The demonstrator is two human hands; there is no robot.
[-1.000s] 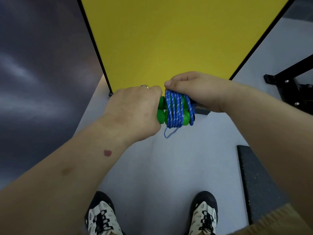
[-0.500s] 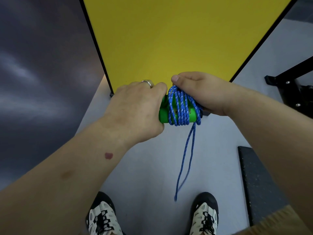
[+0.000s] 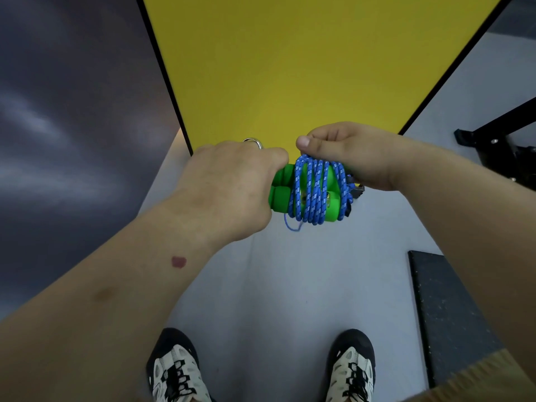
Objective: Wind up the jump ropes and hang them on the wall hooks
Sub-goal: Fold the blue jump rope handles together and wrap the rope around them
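Observation:
A jump rope with two green handles (image 3: 280, 194) held side by side has its blue cord (image 3: 314, 195) wound in several turns around them. My left hand (image 3: 229, 187) grips the left ends of the handles, a ring on one finger. My right hand (image 3: 353, 156) holds the right end, fingers curled over the coils and thumb pointing left above them. A small loop of blue cord hangs just under the bundle. No wall hooks are in view.
A yellow panel (image 3: 304, 68) with a black edge stands right in front of me, a dark wall (image 3: 72, 111) to its left. A black metal frame (image 3: 504, 140) sits at the right, a dark floor mat (image 3: 446, 314) at lower right. My shoes (image 3: 177, 369) stand on grey floor.
Half a second ago a long tail of blue cord hung down toward my feet; it is now drawn up, leaving only a short loop under the bundle. Both hands stay on the handles.

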